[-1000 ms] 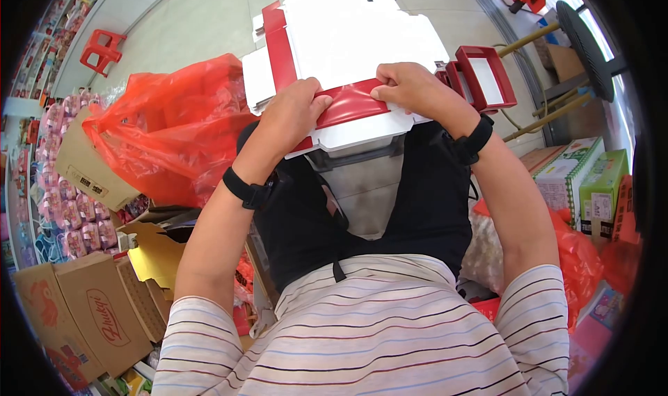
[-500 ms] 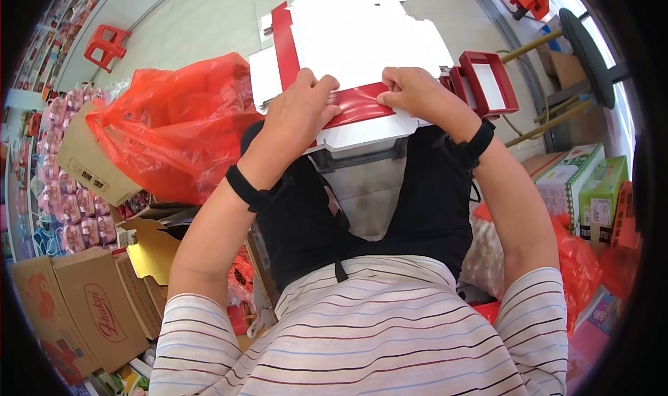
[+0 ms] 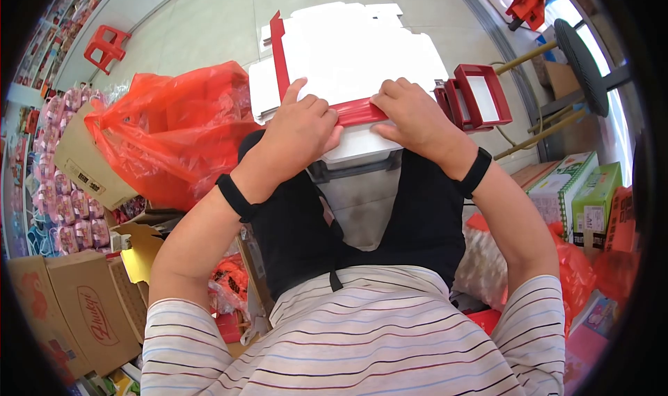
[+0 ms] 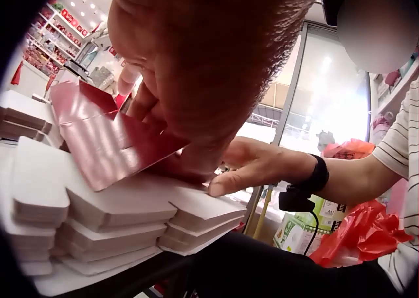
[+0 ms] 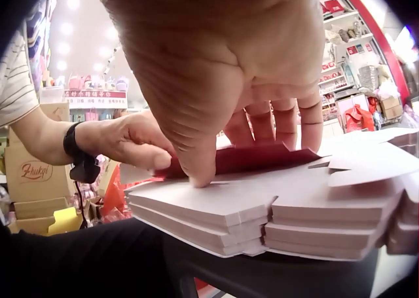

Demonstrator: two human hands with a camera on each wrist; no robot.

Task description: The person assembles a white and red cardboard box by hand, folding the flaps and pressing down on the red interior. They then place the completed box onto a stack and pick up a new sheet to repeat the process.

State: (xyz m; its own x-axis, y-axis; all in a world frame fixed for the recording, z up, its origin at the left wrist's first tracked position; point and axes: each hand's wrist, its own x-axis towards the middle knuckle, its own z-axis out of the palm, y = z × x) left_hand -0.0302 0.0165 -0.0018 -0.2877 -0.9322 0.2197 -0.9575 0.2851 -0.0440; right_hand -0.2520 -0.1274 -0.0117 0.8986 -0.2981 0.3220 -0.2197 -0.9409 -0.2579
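Note:
A stack of flat white card blanks (image 3: 362, 55) (image 4: 111, 209) (image 5: 249, 226) lies in front of the person's knees. The top sheet's red flap (image 3: 356, 112) (image 4: 108, 141) (image 5: 262, 158) is folded partly up along the near side. My left hand (image 3: 298, 128) (image 4: 190, 69) (image 5: 127, 137) grips its left part, index finger raised. My right hand (image 3: 421, 121) (image 4: 258, 164) (image 5: 222, 62) holds its right part, fingers behind it and thumb in front, low against the white card. Another red side flap (image 3: 280, 58) stands up at the left.
Red open box trays (image 3: 480, 98) stand right of the stack. A red plastic bag (image 3: 188, 131) and cartons (image 3: 87, 309) lie on the left. A round-seated stool (image 3: 581, 65) is at the right, a red stool (image 3: 106, 46) at the far left.
The near red flap has gone from lying flat to folded up, and the left side flap has risen. The right hand's fingers have spread over the strip, its thumb now nearer the body.

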